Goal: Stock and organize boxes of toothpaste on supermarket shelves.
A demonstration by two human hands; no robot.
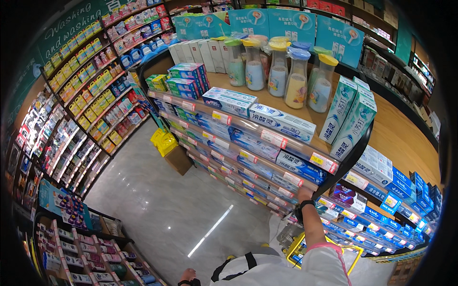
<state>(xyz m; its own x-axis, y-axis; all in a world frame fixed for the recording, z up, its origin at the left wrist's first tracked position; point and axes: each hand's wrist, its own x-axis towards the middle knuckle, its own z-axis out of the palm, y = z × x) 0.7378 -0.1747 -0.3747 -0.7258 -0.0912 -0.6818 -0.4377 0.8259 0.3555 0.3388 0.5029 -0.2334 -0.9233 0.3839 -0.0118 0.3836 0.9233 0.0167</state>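
Observation:
My right hand [305, 194] reaches to the middle tiers of a toothpaste shelf, beside the dark upright post [323, 184]. Its fingers are too small and partly hidden, so whether they hold a box is not visible. A black band circles that wrist. Just above the hand lie dark blue toothpaste cartons [300, 167] behind a clear shelf lip with price tags [293, 178]. My left hand [188, 274] hangs low at the bottom edge, over the floor and away from the shelves. Its fingers look curled, but their grip is unclear.
A yellow-framed cart [295, 246] stands below my right arm. Lidded plastic jugs [279, 77] and toothpaste boxes [282, 121] top the shelf. A cardboard carton [178, 159] with a yellow package [164, 141] stands on the grey floor [171, 207]. Bottle racks [89, 246] line the lower left.

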